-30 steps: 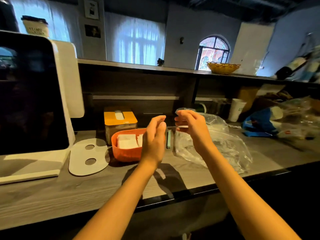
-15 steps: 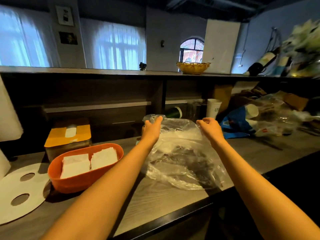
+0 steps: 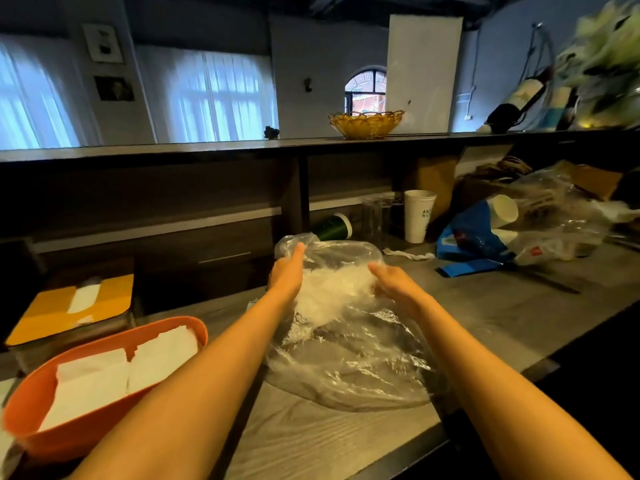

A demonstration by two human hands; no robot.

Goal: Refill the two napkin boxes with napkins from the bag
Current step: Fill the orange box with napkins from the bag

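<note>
Both hands have come lower and closer onto the clear plastic bag [image 3: 346, 344] since half a second ago, pressing in from either side. Left hand [image 3: 287, 275] lies with straight fingers against the bag's left flank; right hand [image 3: 398, 285] does likewise on the right, so neither grip is clamped on anything. Between them the bag lies crumpled on the grey bench [image 3: 311, 441]. At left sits the orange napkin box [image 3: 41, 410], filled with two stacks of white napkins [image 3: 121, 372], and behind it the yellow-lidded napkin box [image 3: 72, 306].
</note>
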